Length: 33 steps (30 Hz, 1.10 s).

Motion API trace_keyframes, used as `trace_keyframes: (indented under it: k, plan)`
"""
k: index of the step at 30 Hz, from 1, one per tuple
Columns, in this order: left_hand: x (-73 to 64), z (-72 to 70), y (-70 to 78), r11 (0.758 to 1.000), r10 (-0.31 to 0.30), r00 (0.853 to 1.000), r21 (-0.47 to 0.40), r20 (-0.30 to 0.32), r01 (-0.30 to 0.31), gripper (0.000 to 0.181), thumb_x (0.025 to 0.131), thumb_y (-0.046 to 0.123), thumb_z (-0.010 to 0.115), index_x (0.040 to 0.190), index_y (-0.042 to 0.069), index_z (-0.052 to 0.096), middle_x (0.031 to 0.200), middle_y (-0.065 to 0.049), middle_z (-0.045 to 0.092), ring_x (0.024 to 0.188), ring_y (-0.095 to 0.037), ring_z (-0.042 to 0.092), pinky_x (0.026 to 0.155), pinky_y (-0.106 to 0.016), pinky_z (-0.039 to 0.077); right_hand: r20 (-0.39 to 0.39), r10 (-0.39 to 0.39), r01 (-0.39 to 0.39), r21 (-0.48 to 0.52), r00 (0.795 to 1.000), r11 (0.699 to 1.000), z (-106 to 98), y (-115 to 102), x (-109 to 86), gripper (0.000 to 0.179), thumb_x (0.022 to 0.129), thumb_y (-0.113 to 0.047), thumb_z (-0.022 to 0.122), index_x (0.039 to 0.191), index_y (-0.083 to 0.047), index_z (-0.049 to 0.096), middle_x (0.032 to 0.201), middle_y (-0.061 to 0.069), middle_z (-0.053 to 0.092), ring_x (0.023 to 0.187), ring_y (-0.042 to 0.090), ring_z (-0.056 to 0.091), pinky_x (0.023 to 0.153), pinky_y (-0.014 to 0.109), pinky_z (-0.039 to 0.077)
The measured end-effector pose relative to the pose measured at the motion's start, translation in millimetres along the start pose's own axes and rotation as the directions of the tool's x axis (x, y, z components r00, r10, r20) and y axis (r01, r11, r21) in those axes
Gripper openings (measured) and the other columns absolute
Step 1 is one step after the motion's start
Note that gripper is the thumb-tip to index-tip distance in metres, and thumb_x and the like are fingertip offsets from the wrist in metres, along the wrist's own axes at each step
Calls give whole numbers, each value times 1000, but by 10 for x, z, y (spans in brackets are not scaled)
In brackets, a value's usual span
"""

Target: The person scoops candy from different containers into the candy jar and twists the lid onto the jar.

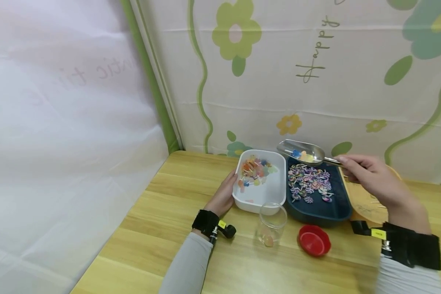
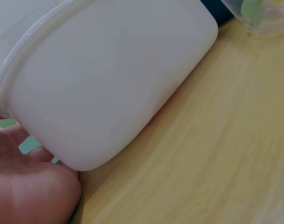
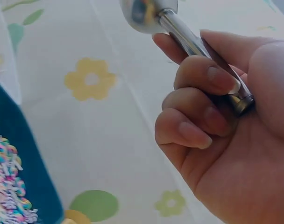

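Observation:
My right hand (image 1: 375,177) grips the handle of a metal scoop (image 1: 317,155), fingers curled round it in the right wrist view. The scoop is raised over the back of a dark blue tub (image 1: 338,206) and carries a few blue, orange and yellow candy pieces. My left hand (image 1: 224,195) holds the left side of a white tub (image 1: 270,190), with fingers at its rim; some fingers are hidden behind it in the left wrist view. Small colourful candies (image 1: 255,169) lie in the white tub, several on sticks. Many swirl lollipops (image 1: 308,181) fill the dark blue tub.
A clear plastic cup (image 1: 273,222) with a few pieces inside stands in front of the white tub. Right of it lies a red lid (image 1: 314,241). A yellow-orange tub (image 1: 364,200) is partly hidden behind my right hand. A patterned curtain (image 1: 242,94) hangs behind the wooden table (image 1: 143,245).

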<state>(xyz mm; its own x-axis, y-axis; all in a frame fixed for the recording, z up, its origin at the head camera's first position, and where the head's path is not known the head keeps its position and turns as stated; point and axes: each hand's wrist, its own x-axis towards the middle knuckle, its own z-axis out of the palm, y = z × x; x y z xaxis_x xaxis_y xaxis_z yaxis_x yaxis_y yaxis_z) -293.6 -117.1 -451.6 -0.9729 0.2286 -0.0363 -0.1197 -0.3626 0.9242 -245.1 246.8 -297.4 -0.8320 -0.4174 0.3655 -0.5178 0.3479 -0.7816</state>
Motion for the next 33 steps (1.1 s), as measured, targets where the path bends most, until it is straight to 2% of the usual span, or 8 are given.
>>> trace_keyframes:
  k: [6, 9, 14, 17, 21, 25, 28, 33]
  plan:
    - [-2, -16, -12, 1000, -8, 1000, 9, -4, 8, 46, 104, 31, 30, 149, 26, 22, 153, -3, 20, 132, -20, 26, 111, -41, 23, 28, -47, 48, -46, 999, 998, -171, -93, -145, 25, 100, -2, 37, 84, 2, 56, 58, 3, 33, 48, 18, 31, 36, 34, 26]
    - [-11, -20, -4, 1000, 4, 1000, 6, 16, -4, 46, 104, 31, 30, 149, 24, 21, 152, -4, 21, 132, -22, 27, 110, -41, 24, 58, -52, 58, -98, 997, 993, -244, -125, -223, 26, 100, 1, 37, 87, 0, 59, 59, 1, 33, 48, 17, 32, 37, 32, 28]
    - [-20, -15, 15, 999, 32, 997, -1, 70, -32, 47, 105, 29, 29, 150, 22, 19, 151, -8, 24, 131, -25, 30, 109, -44, 25, 71, -36, 49, -199, 997, 979, -333, -197, -321, 26, 98, 4, 38, 104, 0, 63, 62, 3, 40, 53, 17, 39, 40, 30, 36]
    - [-24, -14, 20, 999, 38, 995, -4, 89, -38, 47, 105, 28, 28, 150, 22, 17, 150, -10, 25, 130, -27, 30, 109, -46, 26, 115, 8, 20, -247, 993, 969, -352, -235, -334, 25, 98, 1, 41, 102, -5, 65, 60, 2, 41, 53, 16, 41, 41, 31, 39]
    - [-18, -18, 17, 999, 34, 995, -11, 91, -33, 46, 105, 27, 28, 150, 22, 17, 150, -11, 24, 130, -27, 30, 109, -46, 26, 219, 27, 30, -255, 975, 967, -334, -239, -309, 24, 98, 0, 44, 92, -10, 65, 57, -1, 38, 50, 15, 41, 41, 29, 39]
    - [-9, -23, 8, 999, 31, 995, -10, 92, -30, 46, 105, 27, 28, 150, 23, 18, 151, -10, 23, 131, -26, 30, 109, -45, 26, 319, 23, 43, -197, 948, 979, -299, -215, -292, 27, 96, 4, 45, 99, -10, 68, 58, -1, 34, 48, 13, 38, 40, 27, 36]
    - [-6, -21, 4, 1000, 31, 996, -5, 89, -31, 46, 105, 27, 28, 150, 23, 18, 151, -10, 24, 131, -26, 30, 109, -45, 26, 377, 12, 57, -174, 926, 983, -275, -210, -284, 30, 95, 5, 45, 110, -9, 67, 67, -2, 47, 58, 13, 46, 46, 25, 41]
    - [2, -23, 2, 1000, 30, 996, 4, 84, -31, 46, 105, 28, 29, 150, 23, 18, 151, -9, 24, 131, -25, 30, 109, -45, 26, 424, 18, 57, -163, 906, 985, -231, -229, -255, 30, 96, 3, 45, 111, -11, 68, 70, -2, 49, 73, 15, 53, 55, 27, 44]
